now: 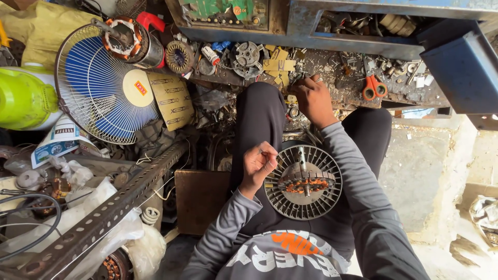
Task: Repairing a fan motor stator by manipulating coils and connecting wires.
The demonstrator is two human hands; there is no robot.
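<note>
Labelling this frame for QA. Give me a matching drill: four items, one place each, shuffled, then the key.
Things:
1. fan motor housing
2. scissors
3. blue fan guard
4. perforated metal angle bar

Places:
A. leaning at far left, beside a lime-green container
B. on the person's lap, by the left hand
C. on the cluttered bench, right of the right hand
D. running diagonally across the lower left

Pairs: 1-B, 2-C, 3-A, 4-D
</note>
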